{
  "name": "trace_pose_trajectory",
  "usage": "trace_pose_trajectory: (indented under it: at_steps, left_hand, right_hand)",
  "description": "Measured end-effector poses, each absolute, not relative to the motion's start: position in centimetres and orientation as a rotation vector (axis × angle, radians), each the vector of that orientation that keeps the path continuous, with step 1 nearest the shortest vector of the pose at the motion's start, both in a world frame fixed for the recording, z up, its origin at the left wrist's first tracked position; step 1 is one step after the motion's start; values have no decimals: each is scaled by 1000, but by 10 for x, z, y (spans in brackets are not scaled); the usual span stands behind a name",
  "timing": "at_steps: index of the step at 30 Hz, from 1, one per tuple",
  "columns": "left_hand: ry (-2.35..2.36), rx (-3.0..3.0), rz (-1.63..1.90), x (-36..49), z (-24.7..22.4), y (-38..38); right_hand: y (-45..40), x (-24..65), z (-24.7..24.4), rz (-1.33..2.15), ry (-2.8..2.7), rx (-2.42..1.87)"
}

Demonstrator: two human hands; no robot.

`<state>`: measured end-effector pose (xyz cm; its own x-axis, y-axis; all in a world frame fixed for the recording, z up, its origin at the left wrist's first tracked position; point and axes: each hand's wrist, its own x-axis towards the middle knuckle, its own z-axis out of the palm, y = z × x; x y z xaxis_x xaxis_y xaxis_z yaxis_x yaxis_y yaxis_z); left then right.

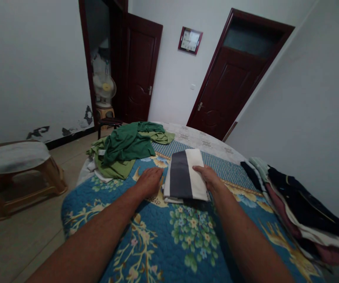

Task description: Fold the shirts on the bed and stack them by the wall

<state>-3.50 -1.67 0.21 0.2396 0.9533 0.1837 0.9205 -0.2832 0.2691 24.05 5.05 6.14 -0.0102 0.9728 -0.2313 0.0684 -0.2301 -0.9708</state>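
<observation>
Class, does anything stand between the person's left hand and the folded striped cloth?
Nothing visible does: between the left hand and the folded striped cloth only a narrow gap shows the patterned blue cover.

Straight ahead of me a red-framed clock [190, 40] hangs on the white wall [169, 86] between two dark-red doors [141, 65], a light switch [192, 87] below it, while to my left an electric fan [106, 86] shows through the doorway, beyond a brown stool [55, 175] with a pale cover [14, 159].

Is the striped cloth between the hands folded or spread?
Folded: the gray-and-white striped cloth forms a compact rectangle, with stacked layers showing at its near edge.
</observation>
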Motion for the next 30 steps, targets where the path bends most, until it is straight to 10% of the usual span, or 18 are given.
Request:
trace_pose_trajectory:
  at_steps: [10, 19, 30]
  left_hand:
    - [1895, 2296, 524, -36, -1, -12]
    - [1804, 2284, 677, -38, -9, -4]
    - [1534, 2607, 752, 37, 19, -3]
  right_hand:
    - [40, 265, 175, -445, -2226, -1743]
    - [-51, 247, 12, -187, -2457, -1682]
    - [-28, 282, 11, -137, -2182, -1723]
